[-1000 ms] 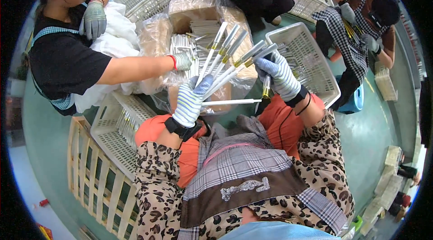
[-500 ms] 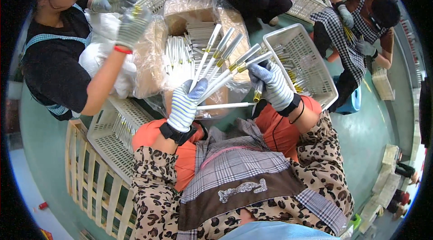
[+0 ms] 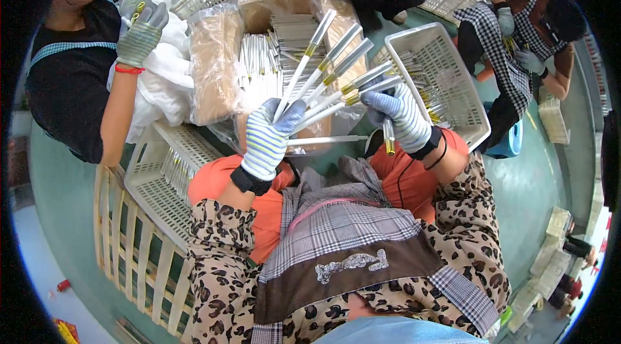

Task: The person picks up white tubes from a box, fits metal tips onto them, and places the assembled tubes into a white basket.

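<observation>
My left hand [image 3: 266, 140], in a striped glove, is closed around a fan of white rods [image 3: 297, 85]. Several of them carry silver-and-gold metal sleeves [image 3: 350, 59] on their far ends. One bare white rod [image 3: 326, 140] sticks out lower, toward the right, its thin tip uncovered. My gloved right hand [image 3: 400, 114] is closed at the right of the fan, with a loose metal sleeve [image 3: 389, 137] hanging gold end down from its fingers. That sleeve is apart from the bare rod's tip. The right fingers overlap the end of the lowest sleeved rod.
A plastic-lined carton [image 3: 217, 66] ahead holds many white rods. A white crate [image 3: 475, 117] with sleeved rods stands on the right, another crate [image 3: 145, 179] on the left. A wooden slatted rack [image 3: 129, 260] lies near left. Co-workers [image 3: 74, 91] sit left, ahead and right.
My right hand has shifted slightly right with the metal sleeve, away from the bare rod's tip. The left hand with the fan has risen a little. The left co-worker's hands have moved left.
</observation>
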The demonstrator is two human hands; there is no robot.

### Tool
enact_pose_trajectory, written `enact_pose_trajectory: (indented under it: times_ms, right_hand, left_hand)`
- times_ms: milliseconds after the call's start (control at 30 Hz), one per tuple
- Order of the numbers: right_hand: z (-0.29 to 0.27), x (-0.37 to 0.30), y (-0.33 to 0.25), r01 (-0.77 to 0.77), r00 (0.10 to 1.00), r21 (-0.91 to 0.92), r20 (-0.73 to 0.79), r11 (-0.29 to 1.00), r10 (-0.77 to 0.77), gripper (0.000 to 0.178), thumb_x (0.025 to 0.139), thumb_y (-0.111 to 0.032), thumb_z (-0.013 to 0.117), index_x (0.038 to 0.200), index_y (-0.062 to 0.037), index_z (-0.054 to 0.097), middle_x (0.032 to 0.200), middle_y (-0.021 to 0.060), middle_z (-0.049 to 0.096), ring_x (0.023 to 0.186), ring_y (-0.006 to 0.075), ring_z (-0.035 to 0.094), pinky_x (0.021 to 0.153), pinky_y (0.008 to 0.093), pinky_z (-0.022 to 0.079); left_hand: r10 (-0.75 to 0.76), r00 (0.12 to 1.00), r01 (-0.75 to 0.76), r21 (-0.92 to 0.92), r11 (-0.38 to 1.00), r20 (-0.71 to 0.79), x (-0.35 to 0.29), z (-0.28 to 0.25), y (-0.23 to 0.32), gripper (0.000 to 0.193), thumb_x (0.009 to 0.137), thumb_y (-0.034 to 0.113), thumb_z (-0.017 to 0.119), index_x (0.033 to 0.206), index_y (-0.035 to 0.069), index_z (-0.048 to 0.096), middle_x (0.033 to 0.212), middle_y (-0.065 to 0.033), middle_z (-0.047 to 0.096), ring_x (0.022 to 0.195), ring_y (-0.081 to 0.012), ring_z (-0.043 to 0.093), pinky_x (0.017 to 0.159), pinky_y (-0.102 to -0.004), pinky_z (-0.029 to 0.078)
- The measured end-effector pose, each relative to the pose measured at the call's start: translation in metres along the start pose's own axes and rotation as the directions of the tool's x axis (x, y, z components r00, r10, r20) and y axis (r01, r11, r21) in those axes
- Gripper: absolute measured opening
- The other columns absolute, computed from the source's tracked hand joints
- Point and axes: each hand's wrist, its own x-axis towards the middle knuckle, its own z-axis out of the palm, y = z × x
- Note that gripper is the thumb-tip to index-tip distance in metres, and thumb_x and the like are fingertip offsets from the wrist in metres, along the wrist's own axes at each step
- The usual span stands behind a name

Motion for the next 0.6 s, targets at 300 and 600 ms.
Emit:
enact_pose_trajectory:
  times_ms: [300,600]
  right_hand:
    - [0.009,0.003,-0.009,0.023,0.999,-0.092,-0.044,0.995,-0.027,0.02,0.081,-0.024,0.061,0.082,-0.0038,0.061,0.061,-0.003,0.051,0.052,0.0049,0.045,0.049,0.0205,0.034]
    - [-0.034,0.011,-0.011,0.143,0.988,-0.459,0.009,0.877,-0.157,0.02,0.088,-0.022,0.054,0.089,-0.0032,0.061,0.06,-0.0013,0.051,0.052,0.0078,0.046,0.05,0.0232,0.038]
  left_hand:
    - [-0.022,1.0,0.021,-0.011,1.0,-0.023,0.004,-0.002,0.002,0.032,0.078,0.03,0.069,0.078,0.0,0.06,0.067,-0.0038,0.06,0.061,-0.0064,0.049,0.055,-0.0239,0.041]
    - [0.009,1.0,-0.009,0.015,1.0,0.013,0.004,-0.006,-0.002,0.033,0.079,0.03,0.069,0.088,-0.001,0.061,0.077,-0.0056,0.063,0.065,-0.008,0.052,0.06,-0.0245,0.044]
